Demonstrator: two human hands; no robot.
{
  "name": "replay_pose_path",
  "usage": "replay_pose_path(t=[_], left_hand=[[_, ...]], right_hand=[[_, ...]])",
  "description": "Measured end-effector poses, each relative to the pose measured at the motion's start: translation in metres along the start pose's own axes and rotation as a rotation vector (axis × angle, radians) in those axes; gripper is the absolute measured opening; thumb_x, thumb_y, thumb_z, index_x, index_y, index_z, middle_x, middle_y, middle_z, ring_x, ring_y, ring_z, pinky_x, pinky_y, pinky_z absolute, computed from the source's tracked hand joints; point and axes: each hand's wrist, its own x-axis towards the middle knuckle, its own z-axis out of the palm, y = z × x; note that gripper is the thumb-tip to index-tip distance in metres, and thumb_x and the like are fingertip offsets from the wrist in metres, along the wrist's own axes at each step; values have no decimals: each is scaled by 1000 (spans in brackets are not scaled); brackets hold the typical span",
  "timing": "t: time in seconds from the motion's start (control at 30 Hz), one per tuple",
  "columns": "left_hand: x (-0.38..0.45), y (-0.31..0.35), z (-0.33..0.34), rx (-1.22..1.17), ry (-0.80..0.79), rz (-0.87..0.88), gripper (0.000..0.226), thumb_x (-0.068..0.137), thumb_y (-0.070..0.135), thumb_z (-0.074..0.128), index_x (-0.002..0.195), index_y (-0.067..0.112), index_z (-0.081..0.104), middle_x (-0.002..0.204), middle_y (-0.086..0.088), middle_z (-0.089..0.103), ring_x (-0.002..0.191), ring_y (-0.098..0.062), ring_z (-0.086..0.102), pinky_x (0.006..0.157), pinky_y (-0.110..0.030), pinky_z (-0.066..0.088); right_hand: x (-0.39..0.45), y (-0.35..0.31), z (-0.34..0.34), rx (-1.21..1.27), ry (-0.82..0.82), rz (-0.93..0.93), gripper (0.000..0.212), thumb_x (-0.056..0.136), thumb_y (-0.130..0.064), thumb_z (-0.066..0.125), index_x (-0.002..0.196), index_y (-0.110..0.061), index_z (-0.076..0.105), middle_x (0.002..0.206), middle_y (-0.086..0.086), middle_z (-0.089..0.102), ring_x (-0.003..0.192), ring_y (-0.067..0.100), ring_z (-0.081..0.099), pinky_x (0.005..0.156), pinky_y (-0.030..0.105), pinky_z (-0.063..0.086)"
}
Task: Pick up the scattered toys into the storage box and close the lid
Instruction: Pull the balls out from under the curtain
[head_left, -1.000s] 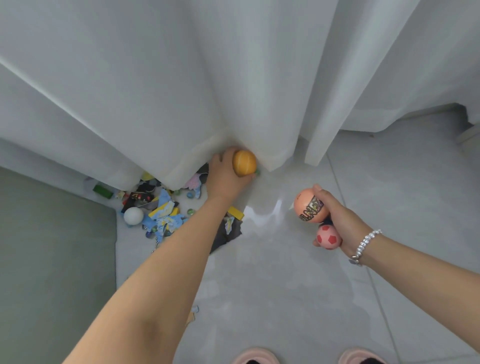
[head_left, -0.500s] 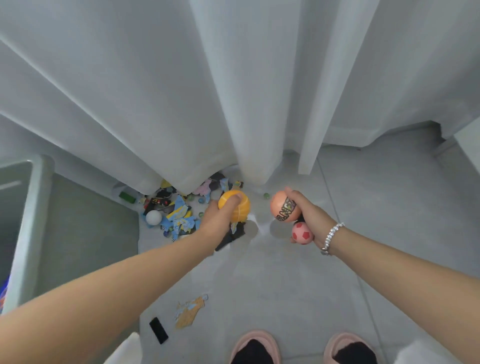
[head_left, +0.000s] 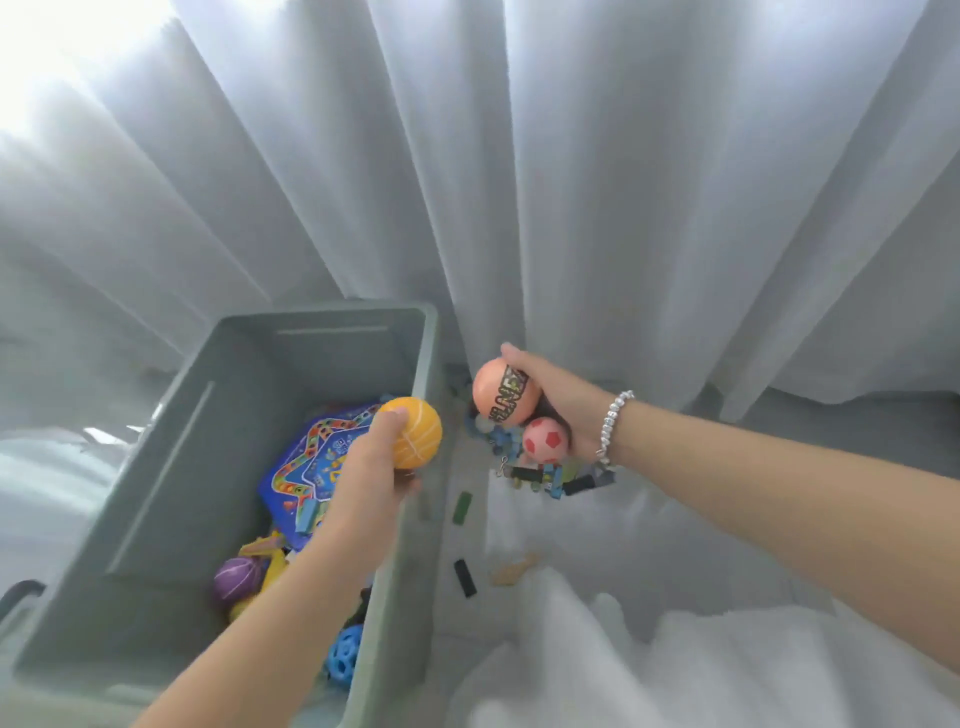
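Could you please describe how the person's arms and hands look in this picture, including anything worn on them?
Both forearms are bare, with no sleeves in view. The right hand has a bracelet of small silvery-white beads around the wrist. The left hand and its wrist carry no jewellery that shows. No gloves, watch or rings are visible on either hand's fingers.

White sheer curtains (head_left: 571, 182) are hung in deep folds beyond both hands — brightest at the upper left. A grey floor (head_left: 597, 535) is seen below the right forearm. A beaded bracelet (head_left: 613, 423) is worn on the right wrist, and white fabric (head_left: 675, 670) — rumpled — is spread beneath that arm.
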Motion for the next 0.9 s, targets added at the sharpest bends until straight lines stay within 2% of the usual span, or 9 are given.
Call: replay_pose_path(t=[0.17, 0.23, 0.37, 0.5, 0.6, 0.67, 0.73, 0.8, 0.9], left_hand=[[-9, -6, -100, -40, 149, -46, 22, 88, 34, 56, 101, 17, 57, 101, -6, 57, 83, -17, 55, 70, -29, 46], [-12, -15, -127, -110, 152, -104, 24, 89, 30, 57, 105, 13, 57, 101, -7, 58, 86, -18, 55, 73, -30, 48], [-16, -42, -165, -252, 161, -211, 23, 91, 20, 58, 110, 8, 54, 100, -9, 57, 89, -20, 56, 73, -29, 49], [-7, -69, -187, -245, 219, -250, 11, 89, 12, 59, 100, 10, 56, 100, -12, 59, 93, -24, 58, 68, -30, 50], [-2, -86, -194, -250, 254, -302, 38, 85, 21, 66, 119, 10, 52, 116, -13, 56, 108, -25, 56, 67, -34, 54], [0, -93, -195, -234, 258, -312, 52, 81, 32, 70, 126, 15, 49, 122, -10, 54, 112, -24, 53, 68, -36, 56], [1, -95, -193, -184, 260, -290, 52, 82, 39, 67, 125, 18, 48, 120, -6, 54, 105, -19, 54, 76, -39, 55], [0, -97, -189, -105, 277, -258, 45, 85, 41, 63, 122, 19, 51, 119, -6, 56, 98, -17, 58, 86, -42, 52], [-3, -93, -180, 1, 322, -195, 37, 89, 39, 56, 121, 21, 53, 121, -1, 56, 106, -16, 55, 98, -44, 46]], right_hand=[[15, 8, 112, -90, -134, 68, 52, 82, -65, 48, 104, -18, 59, 82, 6, 57, 60, 15, 51, 54, 29, 52], [27, 21, 149, -135, -159, 117, 55, 80, -64, 52, 101, -13, 59, 77, 8, 56, 56, 18, 53, 58, 32, 53], [51, 62, 198, -133, -171, 235, 56, 76, -62, 56, 105, -15, 60, 98, 11, 64, 80, 23, 61, 82, 38, 54], [69, 99, 215, -147, -85, 261, 44, 72, -54, 62, 95, -16, 62, 105, 10, 67, 92, 24, 64, 95, 43, 49], [76, 114, 220, -225, -15, 273, 51, 72, -50, 64, 110, -16, 59, 117, 10, 64, 102, 23, 62, 93, 40, 50], [76, 115, 222, -275, 0, 289, 58, 78, -50, 62, 123, -16, 51, 120, 9, 59, 104, 22, 58, 84, 38, 49], [76, 113, 221, -309, -26, 301, 58, 83, -48, 58, 130, -16, 45, 126, 9, 54, 109, 24, 53, 81, 37, 43], [76, 111, 221, -359, -58, 295, 54, 90, -39, 52, 136, -11, 42, 137, 12, 46, 122, 28, 46, 88, 36, 38], [73, 105, 222, -450, -10, 275, 51, 91, -36, 52, 133, -8, 42, 140, 12, 43, 128, 27, 41, 98, 40, 38]])
